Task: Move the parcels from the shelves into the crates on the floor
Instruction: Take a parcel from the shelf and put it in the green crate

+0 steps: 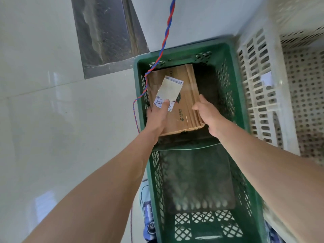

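Observation:
A brown cardboard parcel [182, 102] with a white shipping label sits low inside the far half of a green lattice crate [233, 95] on the floor. My left hand [157, 116] grips the parcel's near left corner, thumb on the label. My right hand [208, 114] holds its near right edge. The near half of the crate shows a bare dark bottom.
A white lattice crate [259, 95] stands right of the green one, touching it. A twisted red-and-blue cable [163, 46] hangs down over the green crate's far left corner. Pale glossy floor tiles spread to the left. A shoe [146, 199] shows by the crate's near left side.

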`<state>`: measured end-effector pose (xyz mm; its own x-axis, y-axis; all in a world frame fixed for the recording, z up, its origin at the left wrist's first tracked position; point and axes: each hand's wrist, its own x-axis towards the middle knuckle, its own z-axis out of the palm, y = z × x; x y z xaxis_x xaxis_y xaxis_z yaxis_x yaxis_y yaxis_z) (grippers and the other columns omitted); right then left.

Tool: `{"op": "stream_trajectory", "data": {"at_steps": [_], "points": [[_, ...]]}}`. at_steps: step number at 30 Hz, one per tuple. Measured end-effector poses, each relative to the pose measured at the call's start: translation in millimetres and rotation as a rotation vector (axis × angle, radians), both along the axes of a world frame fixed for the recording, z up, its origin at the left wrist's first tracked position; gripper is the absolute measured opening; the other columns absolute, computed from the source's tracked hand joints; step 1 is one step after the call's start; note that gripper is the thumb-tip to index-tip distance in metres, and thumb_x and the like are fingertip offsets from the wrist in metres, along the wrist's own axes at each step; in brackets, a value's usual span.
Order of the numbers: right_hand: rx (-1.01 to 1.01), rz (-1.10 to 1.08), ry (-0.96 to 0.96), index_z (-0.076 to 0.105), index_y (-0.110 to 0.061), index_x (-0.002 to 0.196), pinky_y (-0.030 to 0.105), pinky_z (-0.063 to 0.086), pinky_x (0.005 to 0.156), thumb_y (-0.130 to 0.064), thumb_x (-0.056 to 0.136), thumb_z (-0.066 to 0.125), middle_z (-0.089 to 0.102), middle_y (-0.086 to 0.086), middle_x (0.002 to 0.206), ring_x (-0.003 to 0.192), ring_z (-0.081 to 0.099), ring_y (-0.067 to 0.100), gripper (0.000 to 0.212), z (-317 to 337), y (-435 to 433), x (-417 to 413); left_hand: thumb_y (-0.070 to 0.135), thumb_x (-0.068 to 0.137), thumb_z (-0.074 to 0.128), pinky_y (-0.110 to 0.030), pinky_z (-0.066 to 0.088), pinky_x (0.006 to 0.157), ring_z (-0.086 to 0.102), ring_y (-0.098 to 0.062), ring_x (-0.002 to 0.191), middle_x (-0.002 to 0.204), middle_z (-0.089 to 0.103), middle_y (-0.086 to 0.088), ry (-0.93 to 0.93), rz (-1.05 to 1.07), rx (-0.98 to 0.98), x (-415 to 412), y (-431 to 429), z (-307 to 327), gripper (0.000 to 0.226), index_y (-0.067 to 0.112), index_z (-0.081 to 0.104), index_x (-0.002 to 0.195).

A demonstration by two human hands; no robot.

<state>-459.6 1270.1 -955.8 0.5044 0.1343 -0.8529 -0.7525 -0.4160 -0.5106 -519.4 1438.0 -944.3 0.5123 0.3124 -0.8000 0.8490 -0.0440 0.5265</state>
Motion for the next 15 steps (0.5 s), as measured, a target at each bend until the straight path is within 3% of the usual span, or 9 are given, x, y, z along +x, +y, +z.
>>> {"op": "stream_trajectory", "data": {"at_steps": [5, 8, 10, 13, 15], "points": [[0.029, -0.033, 0.003, 0.008, -0.041, 0.169, 0.054, 0.022, 0.129, -0.021, 0.104, 0.043, 0.028, -0.002, 0.174, 0.157, 0.031, 0.025, 0.076, -14, 1, -12, 0.06, 0.109, 0.035, -0.053, 0.008, 0.135, 0.004, -0.029, 0.167, 0.181, 0.002, -0.005, 0.014, -0.154, 0.135, -4, -8, -10, 0.073, 0.031, 0.015, 0.173], [0.038, -0.035, 0.004, 0.006, -0.041, 0.169, 0.05, 0.018, 0.128, -0.018, 0.104, 0.042, 0.018, -0.003, 0.177, 0.161, 0.023, 0.025, 0.078, -18, 3, -15, 0.055, 0.113, 0.032, -0.048, -0.001, 0.135, 0.002, -0.03, 0.167, 0.181, 0.007, -0.01, -0.019, -0.247, 0.22, -6, -19, -18, 0.073, 0.019, 0.011, 0.173], [0.04, -0.015, 0.006, 0.004, -0.043, 0.168, 0.05, 0.016, 0.128, -0.018, 0.104, 0.041, 0.013, -0.004, 0.178, 0.162, 0.018, 0.025, 0.079, -21, 4, -15, 0.058, 0.113, 0.022, -0.043, -0.01, 0.132, -0.01, -0.027, 0.167, 0.182, -0.004, -0.009, 0.036, -0.293, 0.218, -4, -20, -21, 0.074, 0.018, 0.006, 0.173], [0.039, 0.026, 0.007, -0.001, -0.047, 0.167, 0.051, 0.015, 0.128, -0.024, 0.106, 0.041, 0.009, -0.004, 0.178, 0.163, 0.015, 0.026, 0.077, -23, 2, -15, 0.059, 0.113, 0.014, -0.043, -0.011, 0.131, -0.014, -0.025, 0.167, 0.181, -0.009, -0.008, 0.129, -0.333, 0.218, 2, -16, -20, 0.075, 0.014, 0.008, 0.172], [0.029, 0.042, 0.007, -0.002, -0.048, 0.167, 0.052, 0.014, 0.129, -0.031, 0.109, 0.041, 0.009, -0.004, 0.178, 0.163, 0.015, 0.028, 0.074, -15, 2, -13, 0.056, 0.114, 0.018, -0.046, -0.005, 0.134, -0.004, -0.028, 0.168, 0.182, 0.0, -0.01, 0.13, -0.336, 0.217, 2, -15, -9, 0.071, 0.015, 0.017, 0.172]]}}
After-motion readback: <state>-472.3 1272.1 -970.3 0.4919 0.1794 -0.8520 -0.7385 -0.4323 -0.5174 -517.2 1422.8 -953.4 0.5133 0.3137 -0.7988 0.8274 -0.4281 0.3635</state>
